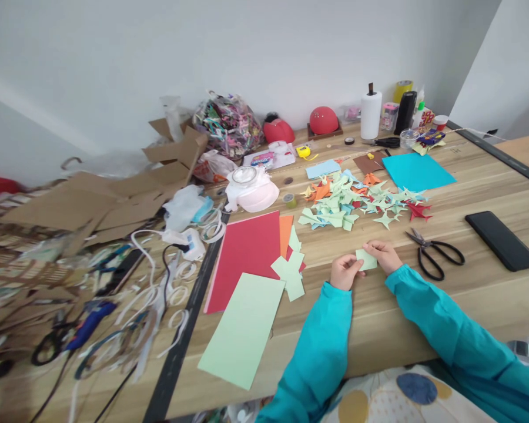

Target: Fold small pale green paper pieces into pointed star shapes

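Observation:
A small piece of light green paper (pixel 367 260) is held between both hands, just above the wooden table near its front. My left hand (pixel 345 271) pinches its left edge. On its upper right side, my right hand (pixel 385 255) is closed on the same piece. Beyond the hands lies a pile of folded paper shapes (pixel 339 202), mostly light green with some orange, blue and red. Black-handled scissors (pixel 438 252) rest right of my right hand. Left of my left hand are several cut green paper pieces (pixel 292 275) and a large green sheet (pixel 245 326).
Red paper (pixel 249 255) lies at the left, and a blue sheet (pixel 418 171) at the back right. A black phone (pixel 503 241) lies at the right. Cables, white strips and a blue-handled tool (pixel 90 324) clutter the left, below opened cardboard (pixel 110 200). A paper roll (pixel 371 116) stands behind.

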`<state>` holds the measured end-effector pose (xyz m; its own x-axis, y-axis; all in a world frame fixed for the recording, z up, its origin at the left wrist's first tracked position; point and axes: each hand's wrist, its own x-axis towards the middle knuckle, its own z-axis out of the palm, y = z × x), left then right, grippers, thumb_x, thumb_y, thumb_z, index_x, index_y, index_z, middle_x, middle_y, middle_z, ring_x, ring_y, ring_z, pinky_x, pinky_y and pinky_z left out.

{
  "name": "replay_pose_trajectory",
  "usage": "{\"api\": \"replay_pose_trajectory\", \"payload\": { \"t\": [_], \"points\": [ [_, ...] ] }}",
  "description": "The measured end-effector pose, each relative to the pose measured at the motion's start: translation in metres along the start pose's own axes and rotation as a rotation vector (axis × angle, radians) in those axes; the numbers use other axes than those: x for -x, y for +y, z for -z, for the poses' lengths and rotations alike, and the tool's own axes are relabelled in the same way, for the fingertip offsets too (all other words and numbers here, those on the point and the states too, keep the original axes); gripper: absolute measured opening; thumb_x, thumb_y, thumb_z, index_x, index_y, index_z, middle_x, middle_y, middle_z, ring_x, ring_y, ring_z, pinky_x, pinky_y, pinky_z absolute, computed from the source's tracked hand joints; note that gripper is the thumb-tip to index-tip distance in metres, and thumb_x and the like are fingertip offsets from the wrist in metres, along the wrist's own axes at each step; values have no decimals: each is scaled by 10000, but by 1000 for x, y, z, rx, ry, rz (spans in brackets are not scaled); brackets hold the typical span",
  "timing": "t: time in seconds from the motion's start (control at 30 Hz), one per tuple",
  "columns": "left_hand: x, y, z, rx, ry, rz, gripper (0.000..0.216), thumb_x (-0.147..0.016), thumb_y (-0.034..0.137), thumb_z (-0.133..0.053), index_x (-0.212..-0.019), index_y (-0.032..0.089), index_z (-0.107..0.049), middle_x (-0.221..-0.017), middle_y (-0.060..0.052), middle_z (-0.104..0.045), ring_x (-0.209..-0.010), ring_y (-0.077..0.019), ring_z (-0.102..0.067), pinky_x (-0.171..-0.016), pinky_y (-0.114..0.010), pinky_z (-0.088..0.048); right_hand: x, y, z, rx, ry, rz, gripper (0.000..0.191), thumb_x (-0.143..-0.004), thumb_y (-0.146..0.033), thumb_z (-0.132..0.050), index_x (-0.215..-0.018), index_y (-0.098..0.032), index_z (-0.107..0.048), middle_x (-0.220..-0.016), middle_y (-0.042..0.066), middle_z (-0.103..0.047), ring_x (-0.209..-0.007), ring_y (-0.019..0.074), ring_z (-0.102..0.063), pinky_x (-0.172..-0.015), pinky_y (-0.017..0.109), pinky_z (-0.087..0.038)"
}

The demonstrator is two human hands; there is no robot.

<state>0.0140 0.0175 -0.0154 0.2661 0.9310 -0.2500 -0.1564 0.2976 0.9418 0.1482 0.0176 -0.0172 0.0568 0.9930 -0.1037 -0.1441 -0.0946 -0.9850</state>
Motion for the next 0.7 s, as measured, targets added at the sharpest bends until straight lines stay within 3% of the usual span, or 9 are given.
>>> {"api": "replay_pose_trajectory", "payload": {
  "t": [0.3, 0.47, 0.7],
  "points": [
    [-11, -7, 7, 184, 195, -77, 323, -514, 366, -731, -690, 118, -622, -533, 0, -598, -436, -121, -558, -412, -243, -470, -3, 2, 2, -51, -2, 4, 298, -543, -401, -721, -682, -169, -595, -577, -17, -596, -453, 88, -484, -459, 239, -403],
    [-11, -8, 5, 265, 201, -78, 355, -526, 338, -734, -773, 103, -638, -569, -22, -622, -468, -139, -588, -450, -260, -491, -4, 4, 2, -74, 37, 34, 279, -568, -379, -714, -718, -169, -608, -536, -30, -587, -427, 80, -479, -446, 234, -397],
    [-14, -13, 9, 250, 273, -212, 293, -541, 274, -737, -776, 116, -661, -635, -43, -656, -582, -147, -617, -576, -289, -519, -5, 7, 2, -76, 52, 49, 300, -572, -374, -715, -765, -171, -609, -577, -28, -577, -450, 83, -482, -439, 233, -390]
  ]
}}
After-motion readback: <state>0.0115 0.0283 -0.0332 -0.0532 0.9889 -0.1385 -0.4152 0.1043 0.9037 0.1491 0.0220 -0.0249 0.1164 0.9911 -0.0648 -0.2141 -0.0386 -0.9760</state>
